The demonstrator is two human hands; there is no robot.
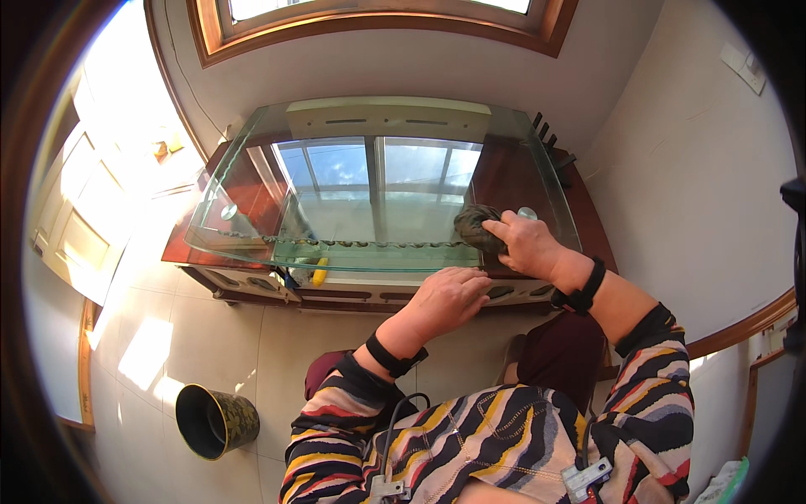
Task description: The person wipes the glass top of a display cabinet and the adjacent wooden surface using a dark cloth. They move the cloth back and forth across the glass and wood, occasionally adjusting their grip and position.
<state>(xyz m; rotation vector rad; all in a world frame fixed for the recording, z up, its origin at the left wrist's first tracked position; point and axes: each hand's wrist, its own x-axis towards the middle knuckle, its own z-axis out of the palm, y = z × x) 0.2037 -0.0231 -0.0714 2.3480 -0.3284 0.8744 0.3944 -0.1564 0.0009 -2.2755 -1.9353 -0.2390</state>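
My right hand (526,242) grips a dark, bunched-up cloth (477,227) against the right part of a glass tabletop (340,211). The glass stands over a reddish-brown wooden TV cabinet (582,208) and mirrors a window and sky. Along its front runs a dark wavy decorative line, which ends visually at the cloth. My left hand (448,295) is at the front edge of the glass, palm down, with nothing in it. Its fingers are stretched out; whether they touch the edge is unclear.
A dark bin with gold flowers (242,419) stands on the tiled floor (208,340) at left. Below the glass is a yellow object (320,271). Black upright pieces (551,142) stand behind the right corner. Walls flank the cabinet's back and right side, beneath a wood-framed window (378,22).
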